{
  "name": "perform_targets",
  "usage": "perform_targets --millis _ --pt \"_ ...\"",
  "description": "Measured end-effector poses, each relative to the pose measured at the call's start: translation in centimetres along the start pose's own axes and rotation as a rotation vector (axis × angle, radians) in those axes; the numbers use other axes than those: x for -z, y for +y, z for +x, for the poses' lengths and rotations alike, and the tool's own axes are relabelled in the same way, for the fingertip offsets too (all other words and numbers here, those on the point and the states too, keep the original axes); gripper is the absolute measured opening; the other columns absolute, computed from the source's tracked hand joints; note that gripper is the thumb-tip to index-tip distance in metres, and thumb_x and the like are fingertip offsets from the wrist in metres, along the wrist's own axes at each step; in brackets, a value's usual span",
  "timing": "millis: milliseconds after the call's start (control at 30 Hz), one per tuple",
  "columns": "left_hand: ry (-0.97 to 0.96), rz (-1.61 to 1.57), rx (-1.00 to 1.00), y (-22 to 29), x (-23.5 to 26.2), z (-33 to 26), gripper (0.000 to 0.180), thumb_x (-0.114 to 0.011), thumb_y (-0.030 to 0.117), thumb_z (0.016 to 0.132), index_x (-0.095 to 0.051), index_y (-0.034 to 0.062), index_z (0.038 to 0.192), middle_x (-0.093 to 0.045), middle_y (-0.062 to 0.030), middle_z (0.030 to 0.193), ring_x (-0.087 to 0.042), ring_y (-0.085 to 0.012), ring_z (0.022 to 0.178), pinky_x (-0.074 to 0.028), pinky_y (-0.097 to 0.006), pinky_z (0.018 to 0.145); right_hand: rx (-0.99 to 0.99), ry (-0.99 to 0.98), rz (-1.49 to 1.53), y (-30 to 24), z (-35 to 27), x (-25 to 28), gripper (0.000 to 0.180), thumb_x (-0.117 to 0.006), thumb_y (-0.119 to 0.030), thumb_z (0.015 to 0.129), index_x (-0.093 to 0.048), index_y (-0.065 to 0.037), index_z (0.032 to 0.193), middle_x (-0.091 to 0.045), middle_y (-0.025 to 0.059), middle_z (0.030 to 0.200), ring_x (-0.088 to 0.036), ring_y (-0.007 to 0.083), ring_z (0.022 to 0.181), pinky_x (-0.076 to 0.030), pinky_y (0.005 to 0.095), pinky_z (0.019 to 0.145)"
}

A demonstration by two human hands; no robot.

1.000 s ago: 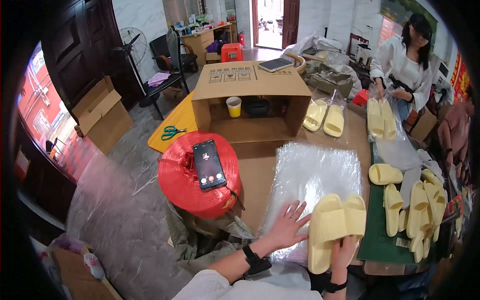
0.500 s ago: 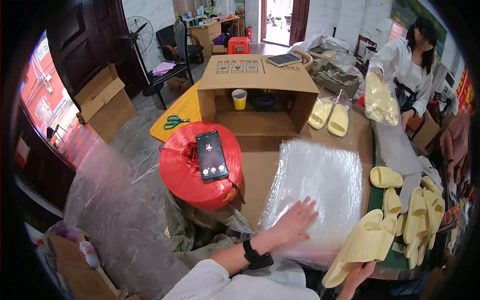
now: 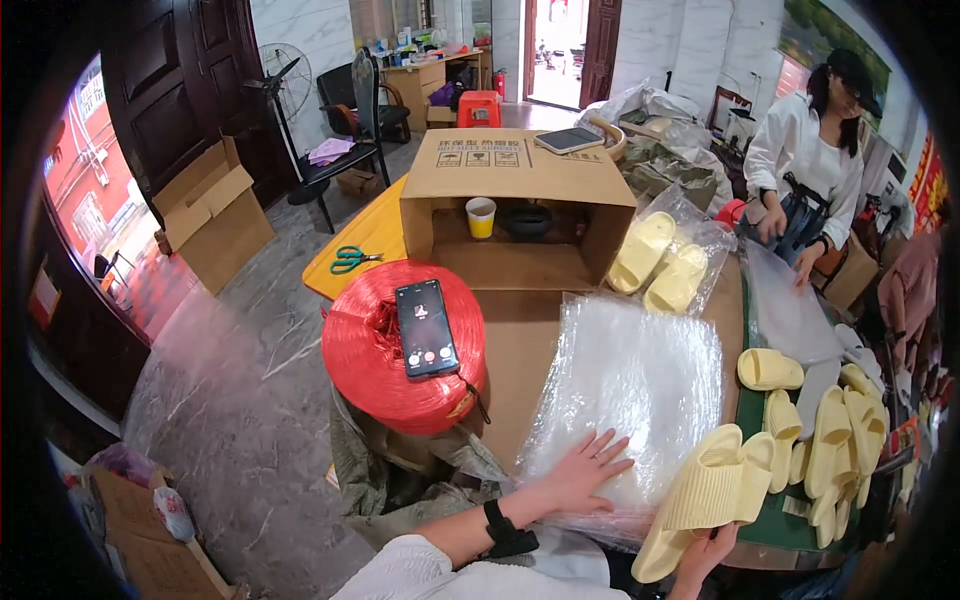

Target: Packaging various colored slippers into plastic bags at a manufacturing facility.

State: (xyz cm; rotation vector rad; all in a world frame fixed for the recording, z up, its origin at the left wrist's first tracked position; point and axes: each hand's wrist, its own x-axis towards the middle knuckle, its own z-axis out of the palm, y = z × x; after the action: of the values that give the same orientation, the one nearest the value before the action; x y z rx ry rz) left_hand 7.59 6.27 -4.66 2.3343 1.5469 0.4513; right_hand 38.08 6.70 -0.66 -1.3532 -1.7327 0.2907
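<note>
Slippers point(image 3: 708, 492) in right hand point(image 3: 706, 552), beside bags point(image 3: 625, 400).

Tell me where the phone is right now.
In the head view the phone lies face up on top of the big red spool of twine, left of the stack of clear plastic bags and in front of the open cardboard box.
</note>
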Motion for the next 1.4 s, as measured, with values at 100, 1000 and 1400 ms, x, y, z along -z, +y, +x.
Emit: perform_targets --millis 100,1000,1400 --pt "0.061 -0.032 0.002 -0.4 -0.6 0.0 0.091 -0.067 0.061 0.085 -0.035 0.0198 0.159 -0.021 -0.0130 0.169 -0.016 -0.0381 0.156 -0.015 -0.056 0.125 0.009 0.001 0.029 1.6 -0.3 -0.1 0.034 -0.063 -0.020 0.098 -0.063 0.007 0.119 -0.063 0.0231 0.119 -0.059 0.0406 0.105 -0.046 0.0464 0.093" --pt "-0.106 0.117 -0.041 0.1 1.2 -0.4 0.102 -0.063 0.079 0.076 -0.028 0.0345 0.162 -0.011 -0.0199 0.170 -0.012 -0.0466 0.155 -0.013 -0.061 0.122 0.084 0.053 -0.074 -0.5 -0.4 -0.4 0.030 -0.062 -0.016 0.095 -0.063 0.006 0.116 -0.065 0.0236 0.112 -0.059 0.0433 0.108 -0.046 0.0467 0.095" --pt "-0.081 0.111 -0.055 -0.1 0.9 -0.7 0.099 -0.058 0.081 0.079 -0.028 0.0345 0.162 -0.011 -0.0195 0.170 -0.011 -0.0460 0.155 -0.013 -0.061 0.122 0.000 0.033 0.072 0.3 -1.0 -0.5 0.029 -0.063 -0.013 0.095 -0.063 0.006 0.117 -0.064 0.0235 0.114 -0.059 0.0434 0.108 -0.046 0.0461 0.096"
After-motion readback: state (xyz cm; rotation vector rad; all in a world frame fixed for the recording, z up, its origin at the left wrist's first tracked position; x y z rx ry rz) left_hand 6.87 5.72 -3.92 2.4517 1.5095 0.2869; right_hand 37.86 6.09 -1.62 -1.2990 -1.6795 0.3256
